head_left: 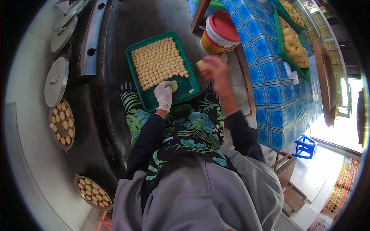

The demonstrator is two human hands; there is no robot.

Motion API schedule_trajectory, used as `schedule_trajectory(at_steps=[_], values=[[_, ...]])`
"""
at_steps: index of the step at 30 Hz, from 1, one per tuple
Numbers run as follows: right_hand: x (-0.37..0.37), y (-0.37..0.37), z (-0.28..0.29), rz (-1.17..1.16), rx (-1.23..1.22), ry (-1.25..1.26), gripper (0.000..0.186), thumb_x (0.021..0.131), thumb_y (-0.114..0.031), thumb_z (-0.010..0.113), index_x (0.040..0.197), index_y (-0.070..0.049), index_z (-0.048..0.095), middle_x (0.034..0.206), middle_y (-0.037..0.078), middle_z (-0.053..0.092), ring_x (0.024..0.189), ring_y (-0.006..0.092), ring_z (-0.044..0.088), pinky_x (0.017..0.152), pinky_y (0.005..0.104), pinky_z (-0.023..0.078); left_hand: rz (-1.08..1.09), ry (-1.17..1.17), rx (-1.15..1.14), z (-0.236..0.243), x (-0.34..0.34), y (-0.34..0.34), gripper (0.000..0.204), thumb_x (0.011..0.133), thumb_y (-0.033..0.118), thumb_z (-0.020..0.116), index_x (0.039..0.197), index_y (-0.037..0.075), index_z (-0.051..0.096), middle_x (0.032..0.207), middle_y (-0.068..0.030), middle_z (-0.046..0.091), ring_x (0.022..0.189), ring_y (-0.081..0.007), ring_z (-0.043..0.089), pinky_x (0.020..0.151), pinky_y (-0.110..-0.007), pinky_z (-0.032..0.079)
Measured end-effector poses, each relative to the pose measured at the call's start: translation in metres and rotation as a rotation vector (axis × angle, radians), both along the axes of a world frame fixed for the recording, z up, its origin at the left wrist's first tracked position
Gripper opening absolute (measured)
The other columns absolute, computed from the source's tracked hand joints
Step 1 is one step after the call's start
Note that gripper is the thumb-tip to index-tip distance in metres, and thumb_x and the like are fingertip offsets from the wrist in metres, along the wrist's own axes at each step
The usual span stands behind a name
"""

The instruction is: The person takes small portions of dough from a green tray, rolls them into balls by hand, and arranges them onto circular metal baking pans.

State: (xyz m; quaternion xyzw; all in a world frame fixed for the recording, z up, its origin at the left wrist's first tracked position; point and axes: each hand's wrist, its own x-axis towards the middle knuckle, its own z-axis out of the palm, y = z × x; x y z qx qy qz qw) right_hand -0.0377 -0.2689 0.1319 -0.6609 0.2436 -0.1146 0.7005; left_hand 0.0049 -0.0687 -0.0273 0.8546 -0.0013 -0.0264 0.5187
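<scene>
The left hand (163, 95), wearing a thin whitish glove, is holding a flattened dough piece (174, 86) that is jutting out past its right side; its fingers are curling in closely. The right hand (217, 73), bare and blurring in the view, is raising its fingers to the right of the glove, and they are pinching a yellowish piece (200, 66) (its exact shape is getting lost in the blur).

Just beyond the left fingers, rows of pale dough balls (158, 61) are filling most of a green tray (184, 87), while a small dough scrap (191, 91) is lying to the right of those fingers on the bare near end. Past the right fingers, a bucket (213, 41) with a red lid is standing on the floor. Farther right of them, a table (271, 94) is wearing a blue checked cloth and is carrying trays of yellow pastries (295, 46). Well left of the gloved fingers, two pans (78, 176) are holding round, browned pieces (61, 119).
</scene>
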Motion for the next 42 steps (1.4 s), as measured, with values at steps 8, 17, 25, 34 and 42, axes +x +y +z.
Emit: schedule_trajectory(at_steps=[8, 17, 25, 34, 42], values=[[0.019, 0.073, -0.134, 0.271, -0.677, 0.063, 0.039, 0.073, -0.016, 0.073, 0.108, -0.004, 0.063, 0.085, 0.015, 0.065, 0.077, 0.0310, 0.064, 0.066, 0.0408, 0.051, 0.045, 0.062, -0.074, -0.005, 0.005, 0.001, 0.015, 0.075, 0.011, 0.066, 0.086, 0.000, 0.070, 0.076, -0.0137, 0.069, 0.073, -0.0241, 0.068, 0.069, -0.032, 0.051], [0.012, 0.082, -0.151, 0.261, -0.949, -0.033, 0.030, 0.071, -0.008, 0.070, 0.100, -0.003, 0.063, 0.087, 0.017, 0.062, 0.087, 0.0369, 0.061, 0.079, 0.0457, 0.049, 0.147, -0.020, -0.074, -0.010, 0.000, -0.001, 0.024, 0.074, 0.005, 0.068, 0.096, -0.001, 0.066, 0.079, -0.0143, 0.068, 0.075, -0.0248, 0.067, 0.070, -0.034, 0.051], [0.020, 0.083, -0.174, 0.322, -0.896, 0.016, 0.011, 0.074, -0.013, 0.066, 0.077, -0.002, 0.062, 0.073, 0.020, 0.058, 0.076, 0.0395, 0.058, 0.066, 0.0484, 0.045, 0.132, -0.107, -0.075, 0.000, -0.008, -0.003, 0.008, 0.079, 0.009, 0.061, 0.083, 0.003, 0.065, 0.076, -0.0184, 0.063, 0.073, -0.0348, 0.063, 0.065, -0.038, 0.049], [0.033, 0.083, -0.167, 0.324, -0.807, 0.120, 0.017, 0.071, -0.020, 0.067, 0.078, -0.005, 0.069, 0.076, 0.019, 0.065, 0.074, 0.0386, 0.064, 0.066, 0.0451, 0.051, -0.290, -0.069, 0.371, 0.042, 0.019, -0.002, 0.034, 0.089, 0.034, 0.050, 0.086, 0.004, 0.068, 0.083, -0.0223, 0.064, 0.081, -0.0413, 0.061, 0.071, -0.049, 0.046], [0.044, 0.079, -0.191, 0.279, -0.824, -0.023, 0.016, 0.064, -0.021, 0.066, 0.070, -0.007, 0.071, 0.065, 0.011, 0.067, 0.061, 0.0267, 0.066, 0.058, 0.0386, 0.051, -0.134, 0.056, -0.105, 0.002, 0.005, 0.016, 0.026, 0.075, 0.009, 0.055, 0.088, -0.004, 0.073, 0.068, -0.0114, 0.069, 0.058, -0.0165, 0.059, 0.056, -0.030, 0.042]])
